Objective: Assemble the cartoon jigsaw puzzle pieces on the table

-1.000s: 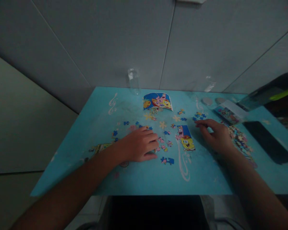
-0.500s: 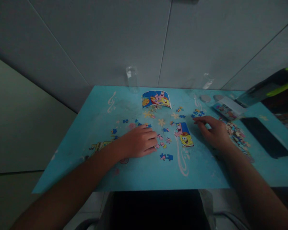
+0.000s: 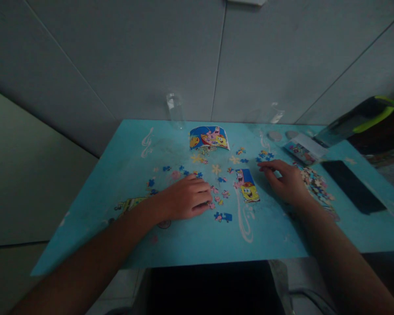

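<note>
My left hand (image 3: 194, 197) rests on the table, palm down, fingers loosely stretched, beside several loose pink jigsaw pieces (image 3: 216, 194). Beneath its forearm lies a yellow part-built section (image 3: 131, 203), partly covered. My right hand (image 3: 284, 179) hovers low or rests at the right, its index finger reaching toward a cluster of blue jigsaw pieces (image 3: 264, 156); the thumb is apart and I see nothing held. Between the hands lies a joined puzzle section (image 3: 247, 186) with a yellow square cartoon figure. Closer to me are a few joined blue pieces (image 3: 223, 217).
A curved picture card (image 3: 209, 138) stands at the back, near a clear plastic tube (image 3: 175, 111). To the right are a heap of pieces (image 3: 317, 183), a dark phone-like slab (image 3: 353, 186), round lids (image 3: 275, 136), a printed box (image 3: 304, 151) and a bottle (image 3: 351, 122).
The whole view has shifted slightly, so things appear a little further left. Both hands keep nearly the same place over the table; no piece has visibly moved.
</note>
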`<state>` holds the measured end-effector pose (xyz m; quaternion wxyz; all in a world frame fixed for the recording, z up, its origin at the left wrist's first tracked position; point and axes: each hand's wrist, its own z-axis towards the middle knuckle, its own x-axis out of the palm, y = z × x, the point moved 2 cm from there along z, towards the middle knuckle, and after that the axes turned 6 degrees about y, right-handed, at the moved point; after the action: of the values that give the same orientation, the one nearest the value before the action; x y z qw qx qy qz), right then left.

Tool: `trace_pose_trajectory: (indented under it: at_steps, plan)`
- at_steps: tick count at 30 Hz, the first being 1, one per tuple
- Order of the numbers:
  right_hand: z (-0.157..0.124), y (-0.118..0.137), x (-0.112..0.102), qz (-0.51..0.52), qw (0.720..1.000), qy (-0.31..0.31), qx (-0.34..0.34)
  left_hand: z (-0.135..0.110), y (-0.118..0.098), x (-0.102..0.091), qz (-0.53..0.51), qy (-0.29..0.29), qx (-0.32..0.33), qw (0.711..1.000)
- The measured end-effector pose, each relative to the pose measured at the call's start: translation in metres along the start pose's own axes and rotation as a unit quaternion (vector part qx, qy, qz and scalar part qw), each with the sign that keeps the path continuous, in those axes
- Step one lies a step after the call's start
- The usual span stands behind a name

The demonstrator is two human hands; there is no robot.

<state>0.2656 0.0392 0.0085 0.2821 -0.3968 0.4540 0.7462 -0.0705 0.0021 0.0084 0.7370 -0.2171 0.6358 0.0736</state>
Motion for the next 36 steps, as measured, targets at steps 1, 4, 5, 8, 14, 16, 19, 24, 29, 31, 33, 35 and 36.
trace_pose_trajectory:
  at_steps: [1, 4, 5, 8, 14, 16, 19, 24, 29, 31, 33, 35, 36]
  plan:
    - [0.0, 0.0, 0.0, 0.002, 1.0, 0.0, 0.002, 0.0, 0.0, 0.0, -0.003, -0.002, -0.002, 1.0]
    - [-0.001, 0.0, 0.0, 0.003, 1.0, -0.005, 0.006, 0.0, 0.0, -0.001, -0.008, -0.017, -0.006, 1.0]
    - [-0.001, 0.0, 0.0, 0.002, 1.0, -0.005, 0.007, 0.0, 0.0, -0.001, -0.008, -0.022, -0.007, 1.0]
    - [0.0, 0.0, 0.0, 0.004, 1.0, 0.0, 0.008, 0.0, 0.001, 0.0, 0.001, -0.027, -0.007, 1.0]
    - [-0.001, 0.003, -0.001, 0.018, 1.0, 0.0, 0.01, 0.003, 0.001, -0.001, 0.039, -0.036, -0.008, 0.999]
    - [-0.001, 0.005, -0.002, 0.017, 1.0, -0.001, 0.008, 0.004, 0.0, -0.004, 0.061, -0.048, -0.024, 0.997]
    - [0.0, 0.006, -0.002, 0.015, 1.0, -0.002, 0.008, 0.004, 0.002, -0.006, 0.103, -0.068, -0.057, 0.991]
    - [-0.001, 0.004, -0.001, 0.018, 1.0, -0.002, 0.01, 0.002, 0.007, -0.004, 0.121, -0.083, -0.098, 0.984]
    - [-0.001, 0.003, 0.0, 0.02, 1.0, 0.002, 0.008, 0.005, 0.006, 0.002, 0.079, -0.078, -0.13, 0.985]
    - [-0.001, 0.003, 0.0, 0.02, 1.0, 0.002, 0.008, 0.008, 0.005, 0.005, 0.056, -0.084, -0.143, 0.985]
    - [-0.001, 0.003, 0.001, 0.017, 1.0, 0.001, 0.005, 0.011, 0.003, 0.007, 0.039, -0.086, -0.149, 0.984]
    - [-0.001, 0.003, 0.001, 0.018, 1.0, -0.001, 0.001, 0.013, 0.001, 0.008, 0.033, -0.086, -0.147, 0.985]
    - [-0.001, 0.002, 0.0, 0.02, 1.0, -0.001, 0.001, 0.014, 0.0, 0.007, 0.033, -0.086, -0.145, 0.985]
